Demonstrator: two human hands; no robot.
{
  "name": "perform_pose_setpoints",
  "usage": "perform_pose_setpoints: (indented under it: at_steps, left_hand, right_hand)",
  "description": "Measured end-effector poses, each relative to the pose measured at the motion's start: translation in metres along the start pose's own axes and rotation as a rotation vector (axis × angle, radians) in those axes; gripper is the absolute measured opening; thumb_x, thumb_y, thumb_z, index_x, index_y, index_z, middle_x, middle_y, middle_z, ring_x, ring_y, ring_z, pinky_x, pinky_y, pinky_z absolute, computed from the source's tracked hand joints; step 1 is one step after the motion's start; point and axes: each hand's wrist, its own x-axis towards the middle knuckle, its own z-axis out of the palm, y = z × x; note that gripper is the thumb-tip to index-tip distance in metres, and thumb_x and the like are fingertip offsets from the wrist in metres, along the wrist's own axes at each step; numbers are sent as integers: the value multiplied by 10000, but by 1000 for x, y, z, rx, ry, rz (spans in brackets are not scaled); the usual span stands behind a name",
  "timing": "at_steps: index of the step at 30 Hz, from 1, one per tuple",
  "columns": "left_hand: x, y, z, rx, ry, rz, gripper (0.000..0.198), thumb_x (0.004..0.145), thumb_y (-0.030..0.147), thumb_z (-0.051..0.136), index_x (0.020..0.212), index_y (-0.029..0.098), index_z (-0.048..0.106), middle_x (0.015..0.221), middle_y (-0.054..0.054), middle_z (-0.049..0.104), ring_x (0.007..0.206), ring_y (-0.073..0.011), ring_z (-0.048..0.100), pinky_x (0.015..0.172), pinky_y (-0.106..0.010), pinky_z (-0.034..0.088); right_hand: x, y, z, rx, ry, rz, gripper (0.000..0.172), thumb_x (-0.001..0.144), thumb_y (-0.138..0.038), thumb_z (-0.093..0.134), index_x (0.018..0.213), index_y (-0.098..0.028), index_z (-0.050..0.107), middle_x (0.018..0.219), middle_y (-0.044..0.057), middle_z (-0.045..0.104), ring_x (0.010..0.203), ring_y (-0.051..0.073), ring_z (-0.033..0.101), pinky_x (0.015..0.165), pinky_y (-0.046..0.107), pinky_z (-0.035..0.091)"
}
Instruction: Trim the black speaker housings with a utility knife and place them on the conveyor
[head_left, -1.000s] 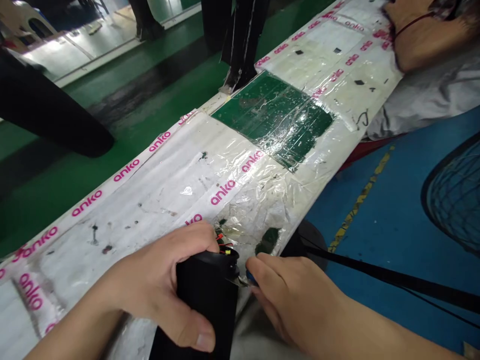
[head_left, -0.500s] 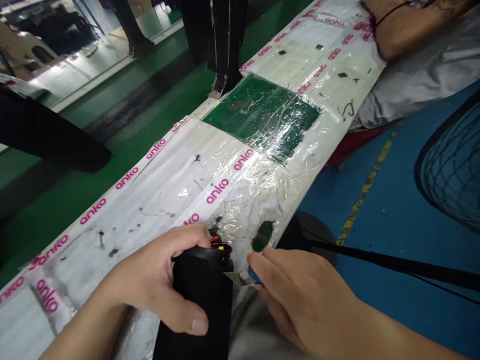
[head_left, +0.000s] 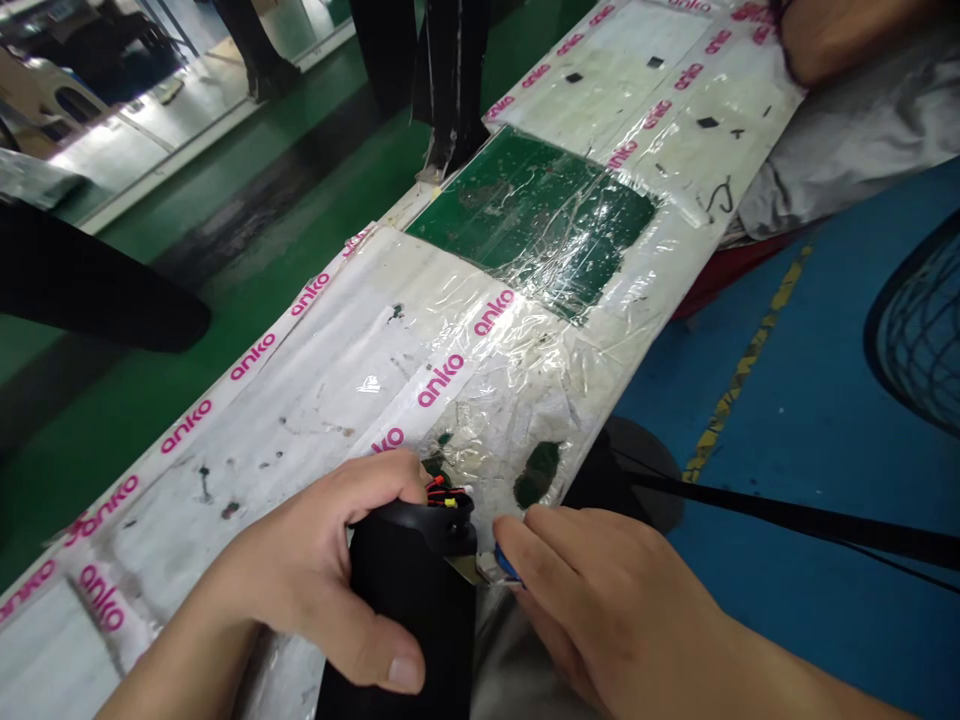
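Observation:
My left hand [head_left: 330,580] is wrapped round the top of a long black casing [head_left: 412,620], thumb along its near face. Thin red, black and yellow wires [head_left: 448,493] stick out of the casing's open end. In my closed right hand [head_left: 600,570] is a utility knife [head_left: 491,568], a bit of blue handle showing between the fingers. Its bare metal blade points left and meets the casing's right edge just below the rim. Most of the knife's handle is hidden by my fingers, and the casing's lower end runs out of view.
A long bench [head_left: 337,330] covered in taped plastic with pink lettering runs to the upper right, with a green patch [head_left: 540,220]. Another person's arm [head_left: 847,40] rests at its far end. A black mesh fan guard [head_left: 922,330] stands at right. Black tubular pieces [head_left: 97,270] lie left.
The view has shifted slightly, so the bench sits a little differently. My left hand keeps its grip on the casing, and the knife blade stays at the casing's edge, angled slightly more downward.

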Motion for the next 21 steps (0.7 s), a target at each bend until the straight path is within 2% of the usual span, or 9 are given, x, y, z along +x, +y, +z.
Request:
perform_pose_setpoints:
  at_steps: [8,15,21]
  left_hand:
    - [0,-1,0,-10,-12,15,589,562,552,965,859,223,577,893,12,574,786,-174,495,686,-271,425]
    - [1,0,-3,151,-9,114,572,611,621,911,890,226,607,888,1,593,835,-203,536,743,-301,437]
    - [1,6,-7,186,-60,118,532,664,615,877,888,218,603,896,-3,627,777,-183,550,698,-297,459]
  right_hand:
    - [4,-1,1,-33,13,11,360,974,-73,410,1313,-172,479,832,23,614,597,247,527,539,400,330]
    - [9,-4,1,-101,64,13,295,977,-74,395,1244,-172,473,743,-3,594,542,221,560,488,372,345]
    - [17,-7,-2,-83,-21,58,234,985,-81,355,1148,-218,451,733,-29,583,515,192,584,459,356,341]
